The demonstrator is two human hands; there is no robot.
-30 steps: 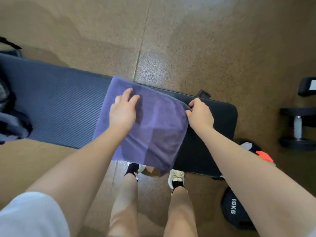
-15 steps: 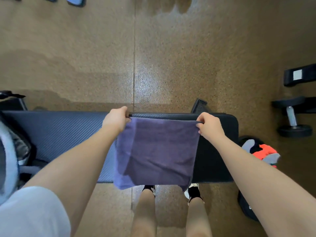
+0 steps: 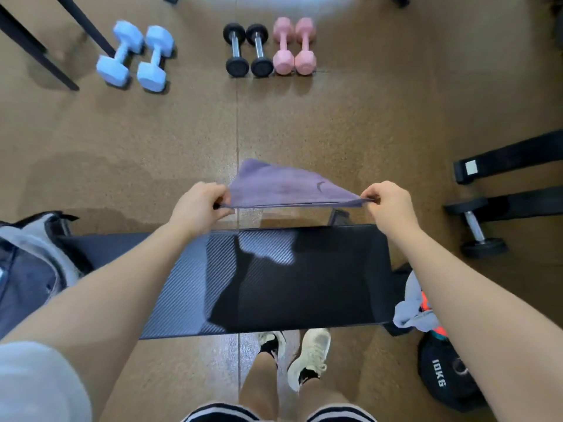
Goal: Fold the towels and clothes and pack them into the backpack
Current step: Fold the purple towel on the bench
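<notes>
A purple towel [image 3: 286, 185] is held up in the air beyond the far edge of a black padded bench [image 3: 304, 278]. My left hand [image 3: 199, 205] pinches its left corner and my right hand [image 3: 391, 204] pinches its right corner. The near edge is pulled taut between them and the cloth swings out away from me. At the left end of the bench lies a grey and dark backpack [image 3: 27, 263], partly cut off by the frame edge. More cloth, grey with orange [image 3: 416, 309], lies past the bench's right end, partly behind my right arm.
On the brown floor beyond stand blue dumbbells [image 3: 134, 57], black dumbbells [image 3: 248, 50] and pink dumbbells [image 3: 294, 47]. Another black dumbbell [image 3: 475, 226] and black rack feet [image 3: 511, 159] lie at right. A 10 kg weight plate [image 3: 441, 379] sits near my feet.
Both hands lifted the towel off the bench and raised it forward. It hung down toward me half a second ago and now swings outward, away from me. My view tilted up.
</notes>
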